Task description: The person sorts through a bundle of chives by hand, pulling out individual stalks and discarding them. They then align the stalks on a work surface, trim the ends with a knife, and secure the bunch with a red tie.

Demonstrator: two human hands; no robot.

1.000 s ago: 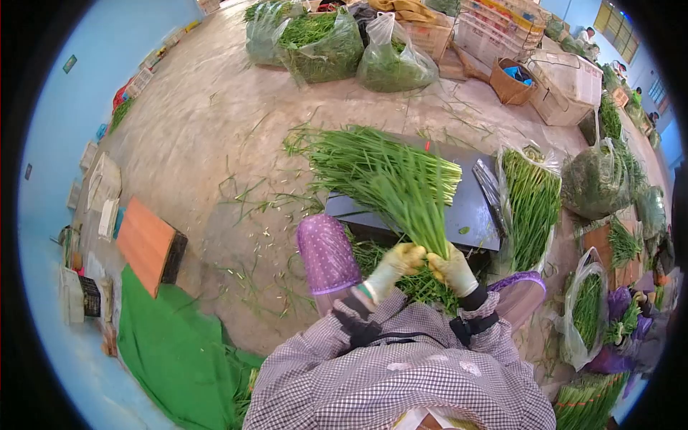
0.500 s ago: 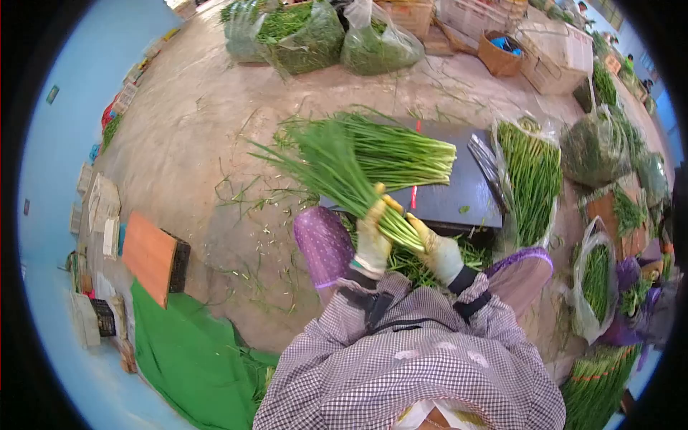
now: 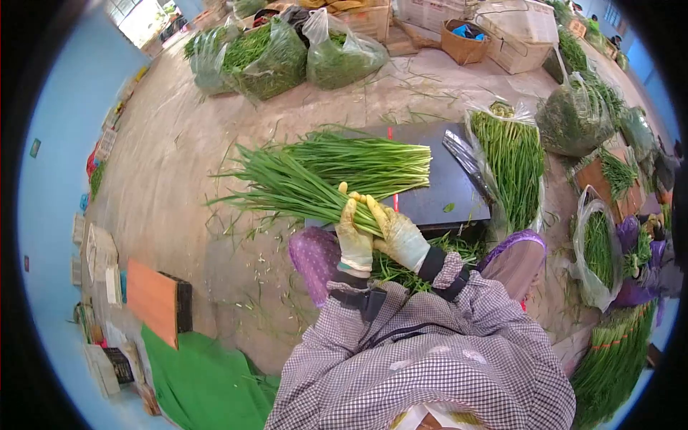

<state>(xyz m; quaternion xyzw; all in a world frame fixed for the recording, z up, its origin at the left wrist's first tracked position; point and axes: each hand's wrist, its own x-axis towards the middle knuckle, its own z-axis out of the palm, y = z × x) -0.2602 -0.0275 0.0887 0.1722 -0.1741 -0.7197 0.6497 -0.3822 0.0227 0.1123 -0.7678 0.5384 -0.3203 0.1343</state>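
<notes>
You see a loose chive pile (image 3: 373, 161) on the black table's (image 3: 448, 197) far-left part | open bag of greens (image 3: 512, 161) just off its right edge | two stuffed bags (image 3: 265, 54) on the floor beyond | orange board (image 3: 150, 301), green cloth (image 3: 208, 380) at your left

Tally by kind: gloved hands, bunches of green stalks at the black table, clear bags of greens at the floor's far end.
Yellow-gloved hands: 2, left hand, right hand
Bunches of long green stalks: 2, held bunch, lying bunch on flat black table
Clear plastic bags of greens, far end: 3
Total: 7
</notes>
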